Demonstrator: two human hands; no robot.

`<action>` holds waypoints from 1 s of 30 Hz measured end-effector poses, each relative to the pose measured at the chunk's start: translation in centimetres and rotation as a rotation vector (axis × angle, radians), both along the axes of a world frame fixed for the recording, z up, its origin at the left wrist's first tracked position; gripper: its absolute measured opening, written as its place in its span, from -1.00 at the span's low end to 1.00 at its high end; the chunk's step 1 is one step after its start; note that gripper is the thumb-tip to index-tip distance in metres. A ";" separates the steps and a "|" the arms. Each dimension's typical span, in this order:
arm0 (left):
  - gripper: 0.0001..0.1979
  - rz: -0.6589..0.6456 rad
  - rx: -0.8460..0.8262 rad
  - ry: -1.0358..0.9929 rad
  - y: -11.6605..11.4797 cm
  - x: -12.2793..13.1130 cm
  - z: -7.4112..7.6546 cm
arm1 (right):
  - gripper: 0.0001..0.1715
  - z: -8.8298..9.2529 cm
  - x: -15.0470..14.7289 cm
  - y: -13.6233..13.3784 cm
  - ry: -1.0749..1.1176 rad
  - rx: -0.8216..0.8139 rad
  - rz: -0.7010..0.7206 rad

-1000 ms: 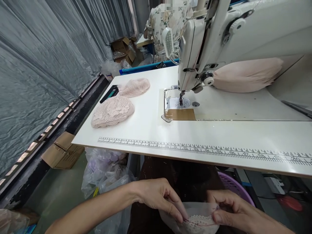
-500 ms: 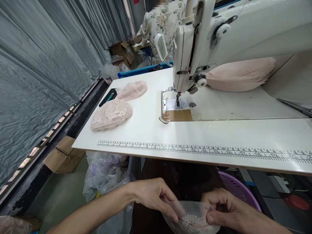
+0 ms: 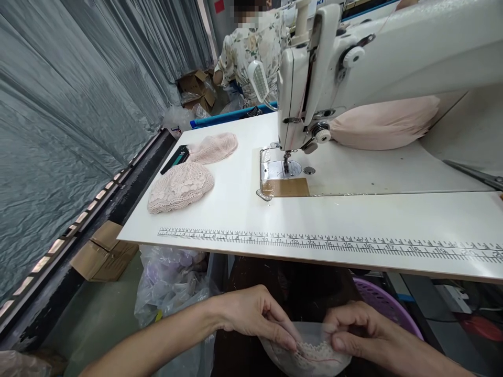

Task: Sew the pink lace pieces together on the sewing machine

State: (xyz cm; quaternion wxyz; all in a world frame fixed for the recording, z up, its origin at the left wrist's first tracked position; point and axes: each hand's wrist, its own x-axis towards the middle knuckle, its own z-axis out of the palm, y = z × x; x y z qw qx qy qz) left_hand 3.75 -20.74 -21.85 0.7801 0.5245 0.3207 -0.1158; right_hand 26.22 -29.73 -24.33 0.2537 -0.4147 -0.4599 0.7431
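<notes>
Low in the view, over my lap, a sheer whitish fabric cup with a scalloped lace edge (image 3: 310, 361) is pinched between both hands. A red thread line runs across the lace. My left hand (image 3: 263, 322) grips its left side between thumb and fingers. Its right side is held by my right hand (image 3: 356, 330), thumb pressed on the edge. Beyond the table's front edge stands a white sewing machine (image 3: 293, 99), its presser foot (image 3: 286, 165) over the metal needle plate. On the table's left lie a stack of pink lace cups (image 3: 181, 188) and smooth pink fabric pieces (image 3: 214, 147).
A printed ruler (image 3: 275, 239) runs along the front of the white table (image 3: 231, 209). Pink fabric (image 3: 385, 123) lies under the machine arm, scissors (image 3: 473, 174) at right. Below are plastic bags (image 3: 168, 283), a carton (image 3: 102, 254) and a purple basket (image 3: 387, 306). A person (image 3: 251, 52) is beyond.
My left thumb has slid slightly right along the lace edge. My right hand stays nearly in place on the cup. The person beyond has shifted a little to the left.
</notes>
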 end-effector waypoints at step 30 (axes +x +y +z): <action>-0.44 0.003 -0.052 -0.018 0.6 -1.2 0.1 | -0.49 -1.2 -0.3 0.1 -0.007 0.000 0.027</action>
